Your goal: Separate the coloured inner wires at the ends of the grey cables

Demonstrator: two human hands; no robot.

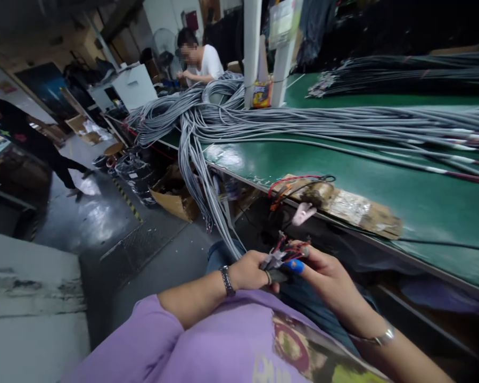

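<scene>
I had my left hand (250, 272) clamped around grey cables (275, 260), my right hand (329, 274) touching the red wires (280, 244) at that grip, pinched or not I could not tell, while a green workbench (435, 210) bore a larger bundle (303, 123) beyond.

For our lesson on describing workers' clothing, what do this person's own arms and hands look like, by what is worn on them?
A purple sleeve covers the upper left arm, leaving the forearm bare. A dark, linked band circles the wrist of the left hand. The right hand has a blue wrap on its thumb and a shiny silver band at the wrist.
</scene>
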